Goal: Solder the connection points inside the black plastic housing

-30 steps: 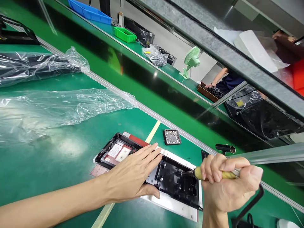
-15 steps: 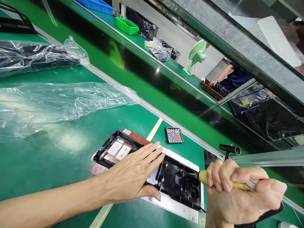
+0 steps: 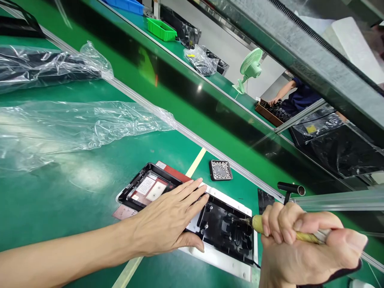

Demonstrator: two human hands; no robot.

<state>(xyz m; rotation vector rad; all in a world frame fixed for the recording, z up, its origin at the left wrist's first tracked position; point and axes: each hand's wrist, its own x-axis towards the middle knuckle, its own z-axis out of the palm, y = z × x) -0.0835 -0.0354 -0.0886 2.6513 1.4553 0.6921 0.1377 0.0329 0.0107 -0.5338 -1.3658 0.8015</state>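
Note:
A black plastic casing [image 3: 223, 226] lies in a white fixture [image 3: 220, 262] on the green bench. My left hand [image 3: 171, 222] rests flat across its middle, fingers stretched out, thumb near the lower edge. In my closed right hand [image 3: 306, 240] is a yellow-handled tool [image 3: 257, 223] with a slim metal shaft. Its shaft points left over the casing's right part; whether the tip touches cannot be made out. To the left sits a black frame [image 3: 133, 192] with a white label. Behind the fixture stands a small black tray [image 3: 221, 170] of tiny metal parts.
Clear plastic sheeting [image 3: 90, 124] and a plastic-wrapped dark item [image 3: 45, 68] lie at left. A metal rail [image 3: 192, 138] edges the bench. Beyond stand a green bin [image 3: 162, 30], a fan [image 3: 251, 66] and another person's arm [image 3: 283, 91] at a box. A black tube [image 3: 291, 188] stands near my right hand.
The view has shifted very slightly. Both hands and the tool keep nearly the same position over the casing.

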